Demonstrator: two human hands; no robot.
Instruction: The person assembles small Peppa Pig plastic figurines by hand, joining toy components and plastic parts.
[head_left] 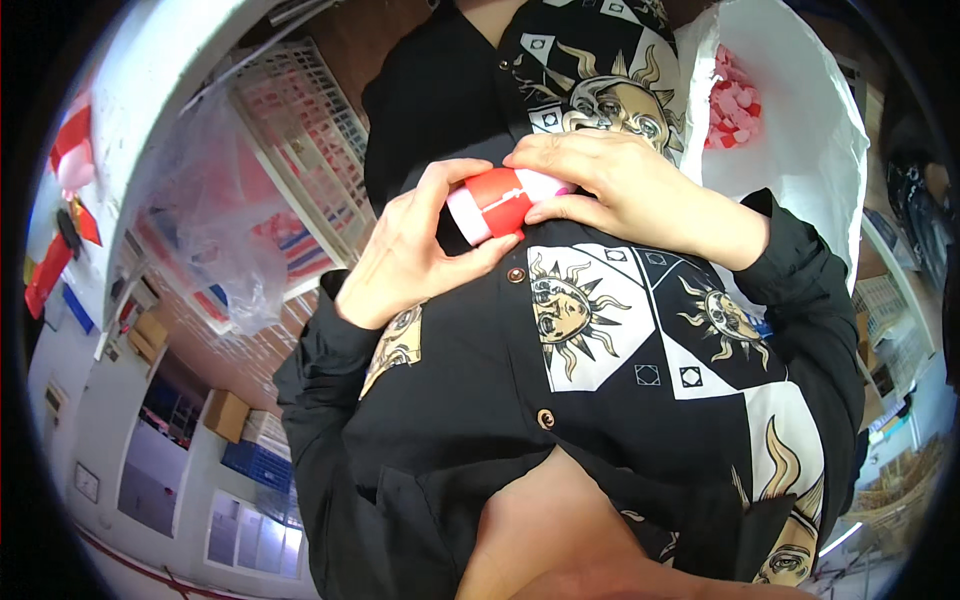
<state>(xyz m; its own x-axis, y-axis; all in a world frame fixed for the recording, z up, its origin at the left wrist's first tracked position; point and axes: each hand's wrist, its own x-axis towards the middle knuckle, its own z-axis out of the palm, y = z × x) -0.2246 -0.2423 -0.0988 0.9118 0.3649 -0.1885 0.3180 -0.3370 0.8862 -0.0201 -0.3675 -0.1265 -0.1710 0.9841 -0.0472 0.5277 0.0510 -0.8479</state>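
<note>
Both my hands hold a small red and pink plastic piece (495,200) against the front of my black shirt with sun prints (600,330). My left hand (405,255) grips its left end between thumb and fingers. My right hand (620,185) covers its right end from above, fingers curled over it. Part of the piece is hidden under my right fingers.
A white plastic bag (810,120) at the upper right holds several pink and red pieces (732,105). A white slatted crate (300,140) with a crumpled clear plastic bag (215,230) lies at the upper left beside a white tabletop (140,90). Cardboard boxes (226,414) and shelves are at the rim.
</note>
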